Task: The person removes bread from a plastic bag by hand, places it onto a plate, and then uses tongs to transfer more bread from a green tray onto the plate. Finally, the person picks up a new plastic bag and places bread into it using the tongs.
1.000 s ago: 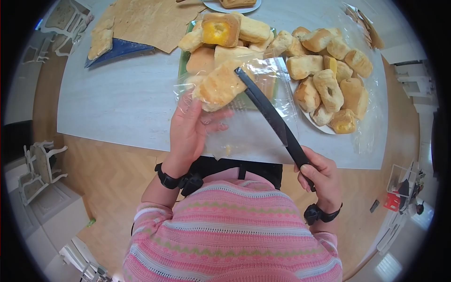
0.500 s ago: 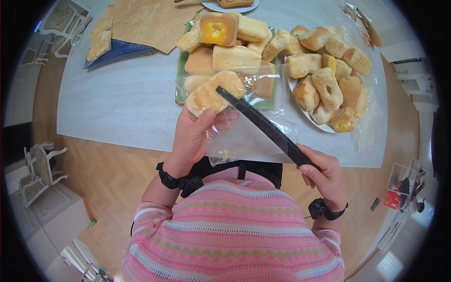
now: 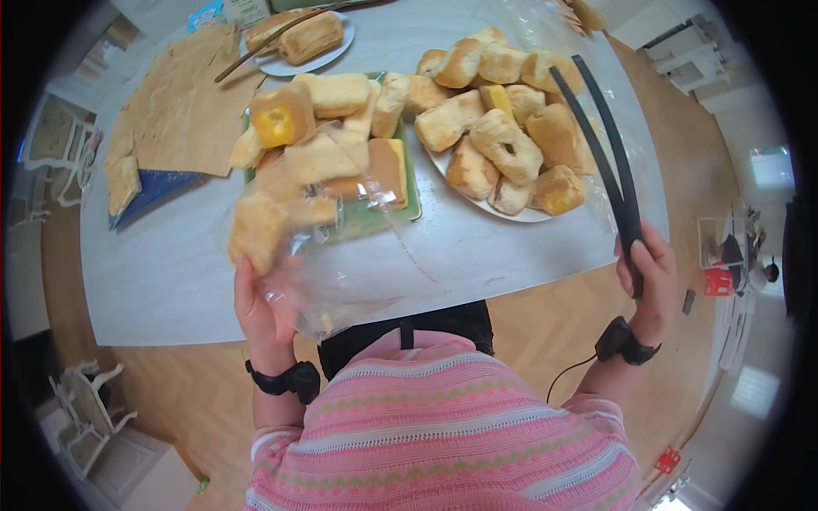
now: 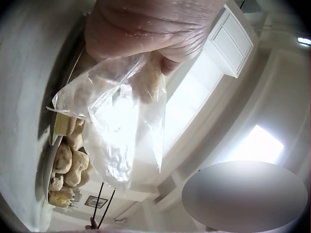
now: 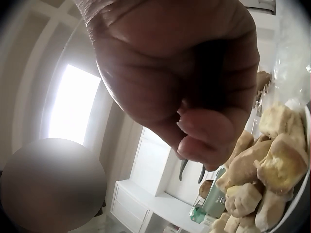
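Observation:
My left hand grips a flat golden bread piece through a clear plastic bag, thumb on the near end of the bread. The bag's loose part spreads to the right, over the edge of a green tray heaped with bread. In the left wrist view the bag hangs crumpled below the hand. Off to the right, my right hand holds black tongs by the joined end. Their two arms stand apart, with nothing between the tips, over the right side of a white plate of bread.
Several pale bread pieces are piled on the white plate, a clear plastic sheet behind it. Brown paper and a blue item lie at the left. Another plate of pastries with a brown stick stands at the back.
The tongs have left the bread in the bag and swung right, their arms now spread. My left hand has shifted left with the bagged bread. The head view has turned.

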The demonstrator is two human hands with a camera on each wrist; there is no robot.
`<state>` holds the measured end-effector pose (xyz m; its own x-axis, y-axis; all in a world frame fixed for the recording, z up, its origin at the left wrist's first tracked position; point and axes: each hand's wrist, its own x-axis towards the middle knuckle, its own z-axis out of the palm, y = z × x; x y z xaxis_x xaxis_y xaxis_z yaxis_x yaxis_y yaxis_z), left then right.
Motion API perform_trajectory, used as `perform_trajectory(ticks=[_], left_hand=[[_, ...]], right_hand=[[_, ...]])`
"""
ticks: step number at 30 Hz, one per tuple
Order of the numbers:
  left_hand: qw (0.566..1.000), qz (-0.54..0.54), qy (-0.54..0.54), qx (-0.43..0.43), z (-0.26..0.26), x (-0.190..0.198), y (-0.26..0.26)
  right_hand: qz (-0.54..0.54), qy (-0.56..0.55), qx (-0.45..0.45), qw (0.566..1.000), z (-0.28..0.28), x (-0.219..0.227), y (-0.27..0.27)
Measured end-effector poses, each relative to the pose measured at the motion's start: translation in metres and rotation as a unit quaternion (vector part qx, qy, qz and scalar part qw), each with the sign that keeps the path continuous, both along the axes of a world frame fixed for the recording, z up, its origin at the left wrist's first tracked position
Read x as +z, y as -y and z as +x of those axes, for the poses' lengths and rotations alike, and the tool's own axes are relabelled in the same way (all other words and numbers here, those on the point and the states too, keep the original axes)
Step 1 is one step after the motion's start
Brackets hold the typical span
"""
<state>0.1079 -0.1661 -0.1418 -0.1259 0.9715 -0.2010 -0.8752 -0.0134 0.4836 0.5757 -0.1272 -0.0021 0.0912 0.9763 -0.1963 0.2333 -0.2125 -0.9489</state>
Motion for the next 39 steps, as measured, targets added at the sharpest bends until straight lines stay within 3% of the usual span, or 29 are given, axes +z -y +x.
perform_trajectory(ticks=[2, 4, 6, 9, 28, 39], left_hand=[[0.999, 0.020, 0.021, -0.024, 0.004, 0.002, -0.002], [1.000, -0.020, -0.002, 0.018, 0.009, 0.007, -0.003], [1.000, -0.025, 0.001, 0.017, 0.009, 0.007, -0.003], [0.999, -0.037, -0.005, 0.024, 0.016, 0.012, -0.005], [0.999, -0.043, -0.022, 0.012, 0.034, 0.020, -0.007], [0.999, -0.043, -0.029, 0.005, 0.036, 0.018, -0.010]], right_hand=[[-0.001, -0.016, -0.029, 0.999, 0.017, -0.007, -0.005], [0.002, -0.025, -0.043, 0.999, 0.032, -0.020, -0.008], [-0.023, -0.090, -0.061, 0.994, 0.050, -0.042, -0.012], [-0.030, -0.100, -0.072, 0.992, 0.058, -0.053, -0.016], [-0.030, -0.058, -0.016, 0.998, 0.066, -0.054, -0.058], [-0.040, -0.069, -0.041, 0.996, 0.070, -0.051, -0.029]])
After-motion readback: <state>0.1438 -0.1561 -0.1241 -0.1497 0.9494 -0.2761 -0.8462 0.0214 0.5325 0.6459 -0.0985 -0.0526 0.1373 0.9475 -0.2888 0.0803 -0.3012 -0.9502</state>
